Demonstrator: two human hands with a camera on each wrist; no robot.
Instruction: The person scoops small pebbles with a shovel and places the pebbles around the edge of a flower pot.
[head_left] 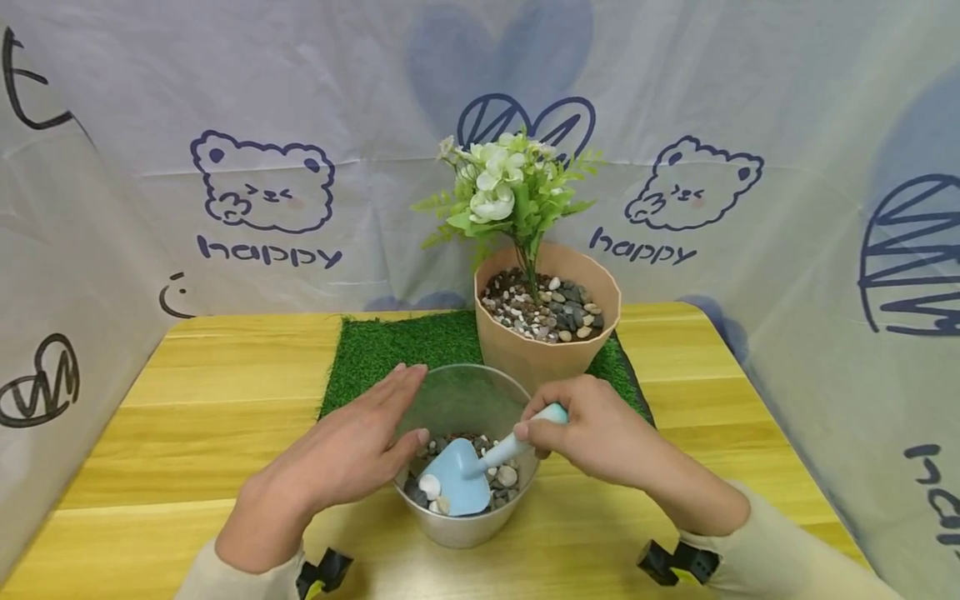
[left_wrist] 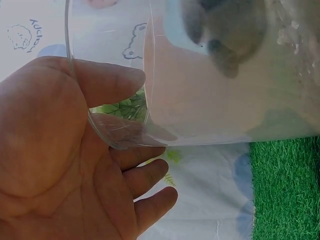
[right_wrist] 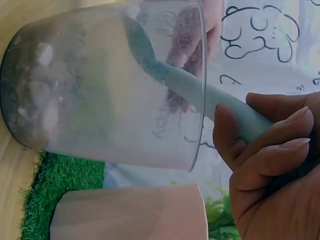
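right hand [head_left: 585, 425], right of frame centre: thumb and fingers curled round handle of blue trowel [head_left: 459, 482] | blade: lower centre, below and left of those fingers, inside clear container [head_left: 461, 532], pale pebbles [head_left: 430, 487] at blade's edge | left hand [head_left: 341, 454], lower left of centre: fingers extended, thumb apart, at container's left rim

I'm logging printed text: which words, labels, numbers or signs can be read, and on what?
"happy": backdrop cloth, below the left bear drawing.
"happy": same cloth, below the right bear drawing.
"ha", cut off: cloth, head view's right edge.
Wrist views: cloth lettering sideways, too small, blurred or cut off to read surely.
Trowel, clear container: none readable.
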